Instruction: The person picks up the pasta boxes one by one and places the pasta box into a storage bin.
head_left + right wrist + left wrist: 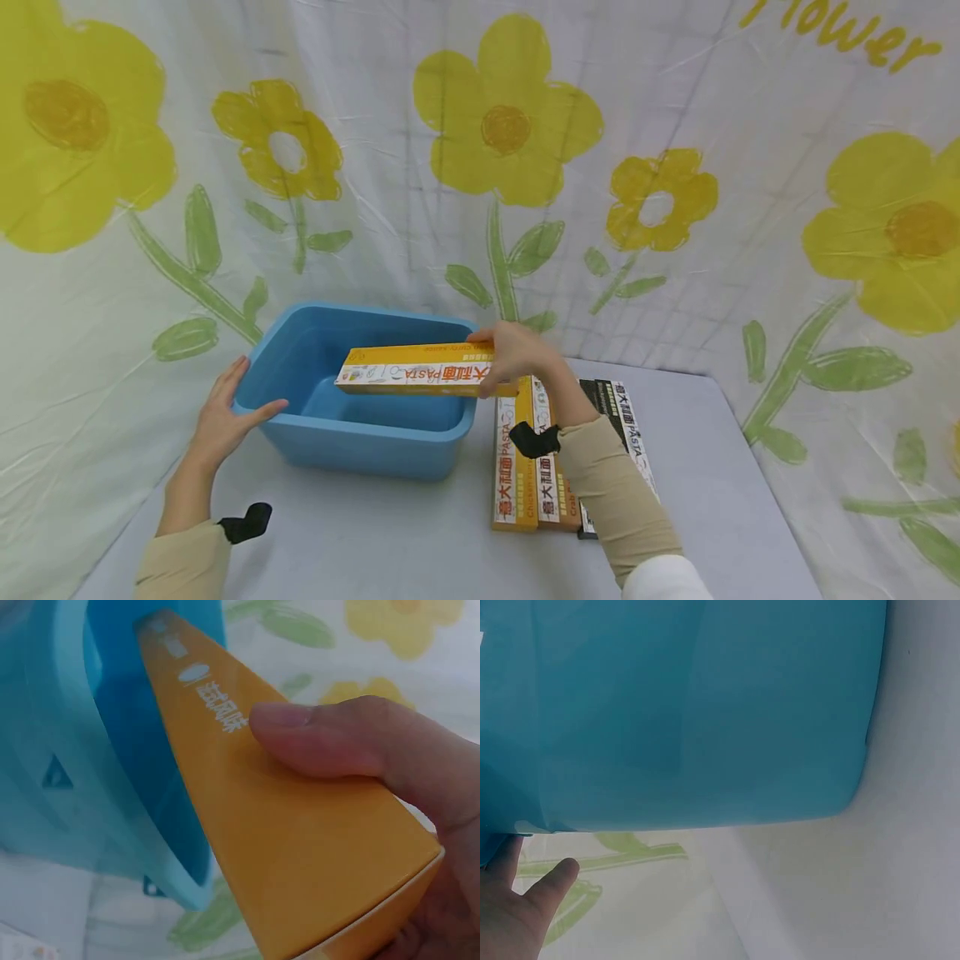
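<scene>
Right sleeve (pixel 622 492) foremost; pasta box (pixel 412 368), long axis crosswise, points left

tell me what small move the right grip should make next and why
I'd probably ease the held pasta box a little left over the blue tub: its left end is over the opening, but the end in the right grip juts past the right rim, while the left grip touches the tub's opposite side.
</scene>
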Available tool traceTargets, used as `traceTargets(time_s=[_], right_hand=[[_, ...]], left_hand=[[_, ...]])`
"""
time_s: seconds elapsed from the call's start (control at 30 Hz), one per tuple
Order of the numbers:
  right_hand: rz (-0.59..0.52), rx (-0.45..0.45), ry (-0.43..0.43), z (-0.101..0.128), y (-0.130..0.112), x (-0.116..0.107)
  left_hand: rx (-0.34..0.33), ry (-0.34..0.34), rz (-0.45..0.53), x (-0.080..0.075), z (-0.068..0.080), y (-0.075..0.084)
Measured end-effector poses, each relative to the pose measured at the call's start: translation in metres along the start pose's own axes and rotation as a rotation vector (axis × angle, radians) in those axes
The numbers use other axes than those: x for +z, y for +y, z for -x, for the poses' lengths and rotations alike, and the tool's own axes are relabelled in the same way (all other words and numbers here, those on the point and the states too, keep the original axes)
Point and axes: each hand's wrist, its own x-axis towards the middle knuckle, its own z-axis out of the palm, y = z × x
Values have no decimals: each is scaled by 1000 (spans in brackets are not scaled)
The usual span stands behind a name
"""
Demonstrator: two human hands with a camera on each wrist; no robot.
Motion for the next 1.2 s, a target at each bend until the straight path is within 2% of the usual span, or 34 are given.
traceTargets(time_s=[0.27, 0.47, 0.63, 0.73, 0.9, 0.97, 1.2], right_hand=[[41, 10, -75, -27, -14, 25], [69, 38, -89, -39, -21, 40], [94, 40, -111, -49, -27, 55], [141, 84, -120, -53, -31, 63], [304, 156, -88, -57, -35, 69], [353, 145, -82, -58, -35, 69], [353, 43, -38, -59, -35, 71]], left_hand=[[-21, -18, 9, 5, -2, 0], [-18, -28, 34, 8, -1, 0], [2, -1, 27, 5, 0, 0], [10, 12, 25, 3, 0, -2], [9, 0, 50, 5, -1, -4], [10, -3, 59, 5, -1, -4], [22, 13, 40, 0, -1, -3]])
